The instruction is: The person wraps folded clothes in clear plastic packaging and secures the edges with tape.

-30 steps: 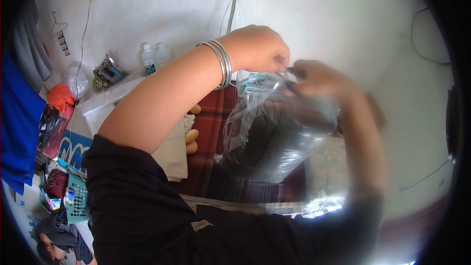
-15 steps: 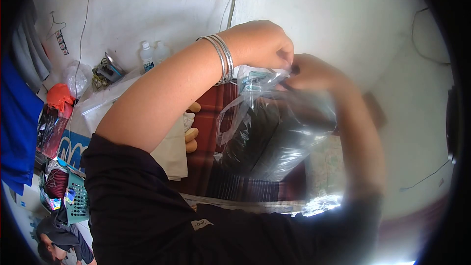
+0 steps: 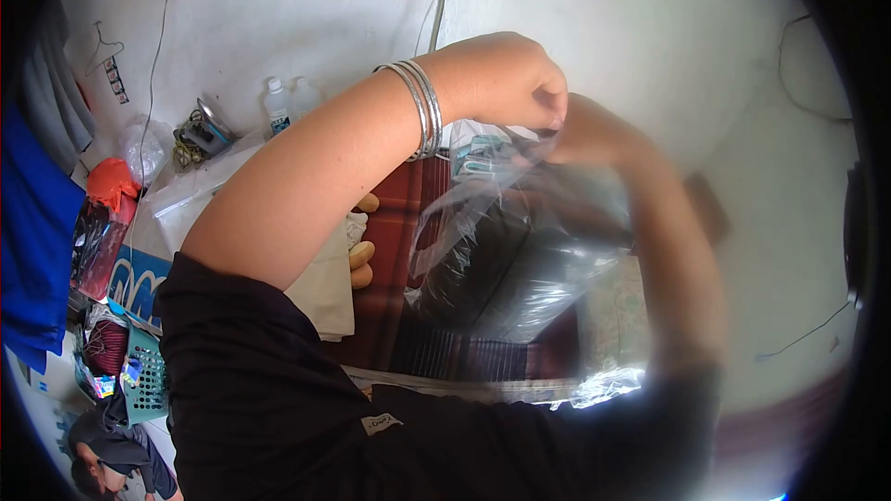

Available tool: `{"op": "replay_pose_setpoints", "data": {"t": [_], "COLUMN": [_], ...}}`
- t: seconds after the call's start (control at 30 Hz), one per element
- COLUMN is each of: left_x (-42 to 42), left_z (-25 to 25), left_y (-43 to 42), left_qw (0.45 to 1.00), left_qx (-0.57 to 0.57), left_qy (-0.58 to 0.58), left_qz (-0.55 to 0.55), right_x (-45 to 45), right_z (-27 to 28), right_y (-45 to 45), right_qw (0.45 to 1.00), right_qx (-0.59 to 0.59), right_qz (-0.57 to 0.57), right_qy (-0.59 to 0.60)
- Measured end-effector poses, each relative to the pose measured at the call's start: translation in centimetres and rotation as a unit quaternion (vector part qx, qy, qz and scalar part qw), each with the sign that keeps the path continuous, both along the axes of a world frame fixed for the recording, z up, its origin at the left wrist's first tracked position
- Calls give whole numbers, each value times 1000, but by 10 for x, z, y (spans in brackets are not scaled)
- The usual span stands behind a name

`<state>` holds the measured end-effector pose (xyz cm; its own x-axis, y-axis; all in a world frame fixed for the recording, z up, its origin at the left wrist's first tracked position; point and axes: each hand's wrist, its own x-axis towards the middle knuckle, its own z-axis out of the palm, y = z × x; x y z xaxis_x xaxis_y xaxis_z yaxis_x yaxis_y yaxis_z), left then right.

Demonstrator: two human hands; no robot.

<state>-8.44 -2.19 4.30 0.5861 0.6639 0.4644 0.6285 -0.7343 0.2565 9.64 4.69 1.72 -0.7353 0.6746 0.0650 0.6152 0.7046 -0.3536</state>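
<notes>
A clear plastic bag with a dark folded item, seemingly cloth, inside lies over the dark red checked surface. My left hand, below a wrist with several silver bangles, is closed, thumb and fingertips pinching the gathered film at the bag's upper edge. Right beside it, my right hand is closed on the same edge; it is blurred and its fingers are partly hidden behind the left hand and the film. Bluish print shows through the film under the left hand.
Cream cloth and tan rounded objects lie left of the bag. Further left are a plastic bottle, an iron and a green basket. Another person is at lower left. A white wall stands behind.
My left hand has shifted slightly up and right, pulling the film with it. The right hand has moved slightly, and the bag's upper film now looks more stretched.
</notes>
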Motion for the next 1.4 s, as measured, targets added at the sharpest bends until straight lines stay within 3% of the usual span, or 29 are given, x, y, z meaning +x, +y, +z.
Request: {"op": "replay_pose_setpoints", "data": {"t": [0.27, 0.37, 0.43, 0.67, 0.73, 0.77, 0.83, 0.9, 0.93, 0.97, 1.0, 1.03, 1.07, 1.1, 1.17, 1.2, 1.23, 1.3, 1.33, 1.37, 1.4], "left_x": [5, 4, 3, 5, 9, 10, 12, 5, -2, -19, -34, -50, -70, -101, -150, -177, -208, -240, -233, -193, -180], "left_z": [2, 2, 3, 5, 6, 8, 13, 21, 23, 25, 22, 18, 13, -4, -49, -81, -125, -204, -232, -239, -257], "left_y": [-3, -1, -2, -6, -6, -6, -7, -14, -18, -20, -31, -48, -67, -73, -103, -123, -140, -185, -209, -230, -252], "left_qw": [1000, 1000, 1000, 999, 997, 997, 996, 996, 995, 988, 970, 957, 939, 915, 840, 803, 760, 721, 696, 647, 658], "left_qx": [-11, 2, -2, -33, -39, -40, -7, 20, 46, 106, -36, -37, -37, -39, -55, -51, -57, -108, -146, -122, -163], "left_qy": [-1, 6, 1, -22, -59, -59, -53, -69, -85, -91, -223, -284, -343, -402, -517, -545, -606, -616, -623, -621, -601], "left_qz": [10, 7, 5, 4, -44, -43, -68, -50, -34, -66, -93, -49, -5, 9, 158, 234, 228, 299, 327, 425, 424], "right_x": [-4, -6, -3, -8, -13, -16, -33, -20, -2, 13, 29, 49, 80, 119, 191, 216, 236, 264, 256, 254, 252], "right_z": [4, 11, 2, 0, -5, -3, 18, 12, -1, 7, 15, 37, 38, 35, 18, -1, -25, -83, -99, -124, -149], "right_y": [-16, -19, -11, -15, -18, -18, -39, -28, -6, -11, -17, -48, -53, -54, -65, -78, -93, -123, -143, -154, -164], "right_qw": [996, 999, 993, 990, 961, 961, 996, 999, 990, 987, 980, 979, 972, 961, 944, 935, 922, 912, 909, 905, 895], "right_qx": [-31, -43, -66, -82, -192, -193, -78, -36, -59, -20, 19, 118, 126, 134, 209, 182, 154, 40, -39, -119, -196], "right_qz": [51, 9, 57, 55, 85, 85, -20, -4, 34, 6, -23, -117, -102, -89, -177, -225, -272, -322, -352, -347, -345], "right_qy": [73, -15, 75, 98, 182, 182, -39, -32, 124, 162, 199, 117, 172, 227, 184, 207, 229, 251, 221, 214, 202]}}
